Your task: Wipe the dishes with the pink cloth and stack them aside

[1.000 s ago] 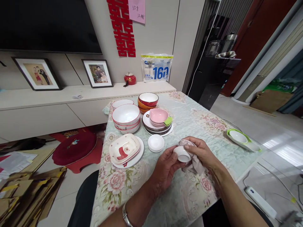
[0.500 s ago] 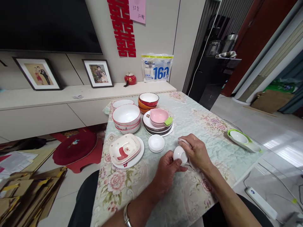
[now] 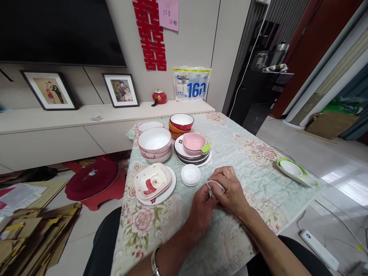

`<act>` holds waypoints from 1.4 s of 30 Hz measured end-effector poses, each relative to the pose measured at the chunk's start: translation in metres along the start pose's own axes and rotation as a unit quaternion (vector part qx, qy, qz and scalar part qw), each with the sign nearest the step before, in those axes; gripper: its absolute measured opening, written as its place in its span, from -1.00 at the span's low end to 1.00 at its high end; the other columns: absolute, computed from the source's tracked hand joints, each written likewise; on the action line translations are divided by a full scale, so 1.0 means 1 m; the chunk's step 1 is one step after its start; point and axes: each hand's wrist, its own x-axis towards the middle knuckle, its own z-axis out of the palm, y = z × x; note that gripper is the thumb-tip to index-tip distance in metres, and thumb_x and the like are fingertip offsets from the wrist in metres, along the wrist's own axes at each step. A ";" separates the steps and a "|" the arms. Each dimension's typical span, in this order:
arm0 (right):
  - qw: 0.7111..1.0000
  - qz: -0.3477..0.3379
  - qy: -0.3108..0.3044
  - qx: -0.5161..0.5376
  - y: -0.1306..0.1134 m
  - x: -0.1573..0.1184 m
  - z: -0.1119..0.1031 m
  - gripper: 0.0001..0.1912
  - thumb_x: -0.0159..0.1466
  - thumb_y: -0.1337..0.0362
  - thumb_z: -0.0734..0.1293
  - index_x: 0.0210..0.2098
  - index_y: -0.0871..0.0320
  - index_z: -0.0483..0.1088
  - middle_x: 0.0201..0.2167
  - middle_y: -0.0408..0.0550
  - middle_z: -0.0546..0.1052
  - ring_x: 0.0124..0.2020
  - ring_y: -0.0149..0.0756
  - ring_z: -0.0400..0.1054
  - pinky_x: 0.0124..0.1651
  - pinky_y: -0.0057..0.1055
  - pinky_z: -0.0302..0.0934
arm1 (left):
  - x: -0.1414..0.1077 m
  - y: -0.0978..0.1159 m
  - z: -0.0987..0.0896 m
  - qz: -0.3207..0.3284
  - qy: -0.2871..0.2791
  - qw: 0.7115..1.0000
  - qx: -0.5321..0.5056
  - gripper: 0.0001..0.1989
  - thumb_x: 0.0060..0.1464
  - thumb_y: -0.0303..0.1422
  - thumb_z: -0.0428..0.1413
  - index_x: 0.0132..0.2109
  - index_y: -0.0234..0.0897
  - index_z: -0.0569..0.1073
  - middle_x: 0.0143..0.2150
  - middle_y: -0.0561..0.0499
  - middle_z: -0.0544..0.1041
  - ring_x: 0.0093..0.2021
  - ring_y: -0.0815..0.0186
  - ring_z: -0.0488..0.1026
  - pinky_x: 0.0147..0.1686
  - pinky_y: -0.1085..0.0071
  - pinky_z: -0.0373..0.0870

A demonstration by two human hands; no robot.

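Note:
In front of me above the table, my left hand (image 3: pixel 201 205) is closed on a small white dish (image 3: pixel 214 185), whose rim shows between the fingers. Over the dish folds my right hand (image 3: pixel 230 189), its fingers closed; the pale cloth it held a moment ago is now mostly hidden beneath them. Just left of both hands sits a short stack of small white dishes (image 3: pixel 190 174). Beyond it, pink leaf-handled bowls (image 3: pixel 194 142) rest on a stack of dark-rimmed plates (image 3: pixel 192 160).
Cartoon-printed square dishes (image 3: pixel 152 181) lie on a white plate (image 3: pixel 169 191) at the left. Behind are red-rimmed bowls (image 3: pixel 154 140) and a stack with a red bowl (image 3: pixel 182 121). Green and white dishes (image 3: pixel 291 168) stand near the table's right edge.
My right hand has moved left and closed over the small dish, covering most of it. My left hand still holds the dish, now tilted differently.

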 end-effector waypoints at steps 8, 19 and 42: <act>0.949 0.288 -0.020 0.124 0.029 0.000 -0.003 -0.70 0.34 0.14 0.19 -0.33 0.15 0.48 -0.55 -0.14 0.45 -0.50 -0.29 0.30 -0.42 -0.38 0.19 | -0.004 0.007 0.001 0.005 0.003 0.998 0.064 -0.87 -0.02 -0.35 0.17 -0.42 -0.28 0.38 -0.46 0.09 0.41 -0.41 0.31 0.43 -0.34 0.39 0.40; 0.997 -0.042 -0.033 0.058 -0.007 -0.007 0.004 -0.75 0.36 0.33 0.23 -0.09 0.10 0.52 -0.15 0.05 0.54 -0.06 -0.15 0.37 0.01 -0.17 0.30 | 0.000 0.001 -0.002 0.072 0.041 0.993 0.084 -0.92 0.00 -0.41 0.13 -0.43 -0.28 0.41 -0.40 0.03 0.48 -0.35 0.30 0.34 -0.29 0.38 0.30; 0.994 0.092 -0.052 -0.002 0.017 0.000 -0.011 -0.68 0.37 0.21 0.17 -0.47 0.12 0.39 -0.51 -0.11 0.42 -0.46 -0.33 0.30 -0.34 -0.39 0.12 | -0.002 0.009 0.000 -0.032 -0.007 0.999 0.041 -0.86 0.00 -0.30 0.16 -0.33 -0.29 0.44 -0.43 0.05 0.46 -0.43 0.32 0.39 -0.34 0.36 0.38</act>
